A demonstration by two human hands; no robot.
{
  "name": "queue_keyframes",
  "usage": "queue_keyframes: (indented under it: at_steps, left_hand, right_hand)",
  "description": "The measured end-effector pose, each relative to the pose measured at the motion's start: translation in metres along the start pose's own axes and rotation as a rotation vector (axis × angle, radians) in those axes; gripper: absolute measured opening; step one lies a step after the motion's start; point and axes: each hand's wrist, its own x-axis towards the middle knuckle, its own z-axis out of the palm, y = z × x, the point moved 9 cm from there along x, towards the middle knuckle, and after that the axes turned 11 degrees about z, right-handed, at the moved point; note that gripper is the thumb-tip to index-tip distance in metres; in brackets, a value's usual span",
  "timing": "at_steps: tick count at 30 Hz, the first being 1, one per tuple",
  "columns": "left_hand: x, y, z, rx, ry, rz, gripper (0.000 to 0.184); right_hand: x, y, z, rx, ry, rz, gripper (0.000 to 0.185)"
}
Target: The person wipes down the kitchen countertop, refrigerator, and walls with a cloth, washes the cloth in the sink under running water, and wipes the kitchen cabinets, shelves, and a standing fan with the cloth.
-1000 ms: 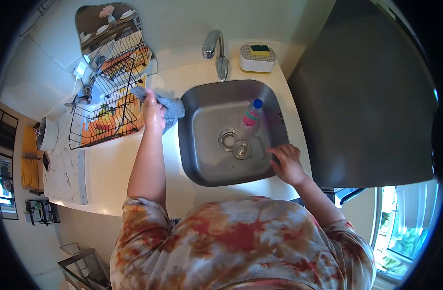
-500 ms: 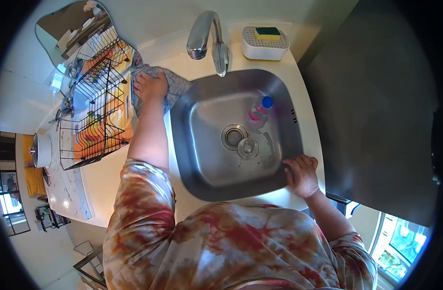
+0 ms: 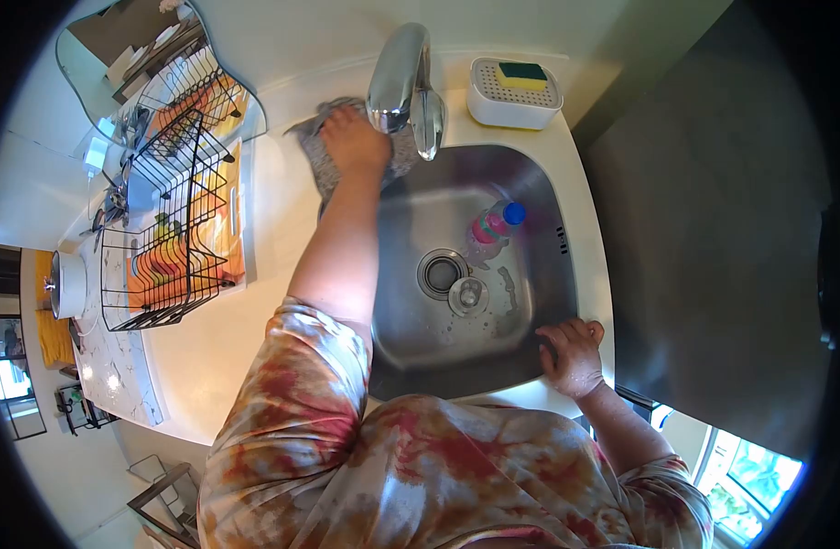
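Observation:
My left hand (image 3: 357,144) lies flat on a grey cloth (image 3: 320,163), pressing it onto the counter behind the sink's left corner, beside the faucet (image 3: 403,91). Its fingers are stretched out over the fabric. At the right front of the steel sink (image 3: 411,343), my right hand (image 3: 574,355) is curled over the rim, thumb on the inner side. Inside the basin a clear bottle with a pink label and blue cap (image 3: 498,222) lies tilted. A strainer or stopper (image 3: 468,296) sits beside the drain (image 3: 442,273), amid water drops.
A white soap dispenser tray (image 3: 515,108) with a yellow-green sponge (image 3: 522,77) stands behind the sink. To the left are a black dish rack (image 3: 177,247) on an orange patterned mat and a mirror (image 3: 154,73). A dark grey panel (image 3: 713,238) rises at the right.
My left hand has slid the grey cloth rightward and back, from beside the dish rack to next to the faucet. My right hand stays at the sink rim. The view has shifted slightly.

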Motion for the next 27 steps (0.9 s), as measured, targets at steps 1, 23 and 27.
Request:
queue_keyframes:
  at_steps: [1,23,27]
  left_hand:
    - [-0.001,0.013,0.01,-0.023,-0.028,0.102,0.056]
    - [0.017,0.061,0.005,-0.478,0.106,0.597,0.049]
    - [-0.046,0.073,-0.013,0.006,0.264,0.812,0.034]
  right_hand:
    - [0.0,0.0,0.0,0.003,0.005,-0.002,0.028]
    - [-0.002,0.008,-0.01,0.068,0.067,0.03,0.027]
    - [-0.005,0.012,-0.007,0.081,0.052,0.059,0.025]
